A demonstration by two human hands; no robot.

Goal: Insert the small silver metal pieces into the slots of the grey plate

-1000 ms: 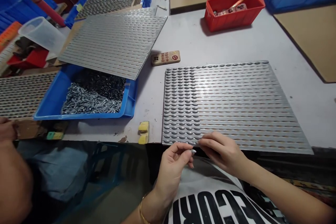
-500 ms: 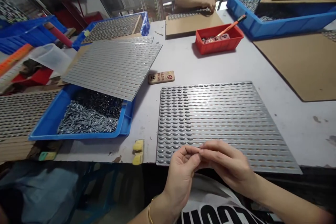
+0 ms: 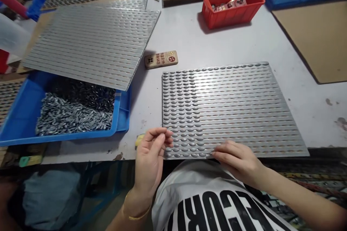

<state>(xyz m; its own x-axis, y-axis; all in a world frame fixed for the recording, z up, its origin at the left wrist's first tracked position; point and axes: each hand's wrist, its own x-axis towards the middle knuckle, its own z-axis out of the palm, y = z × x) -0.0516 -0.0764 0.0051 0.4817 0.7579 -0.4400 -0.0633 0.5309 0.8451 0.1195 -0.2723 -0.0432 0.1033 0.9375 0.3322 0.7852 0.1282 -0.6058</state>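
Head view: the blue bin [image 3: 123, 115] was partly covered by a panel [image 3: 92, 43], while left hand [image 3: 149, 158] and right hand [image 3: 240, 157] were held at the board [image 3: 238, 108], grips impossible to tell.

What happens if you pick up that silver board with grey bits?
The silver board would probably feel stiff, since it lies flat with straight edges. Tilting it might make the grey bits slide, as they look smooth and shiny.

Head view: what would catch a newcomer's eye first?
Likely the grey grooved board before the person, its left columns filled with oval pieces, with the right hand at its near edge. Beyond it stands a red bin; at left, a blue bin sits partly under another board.
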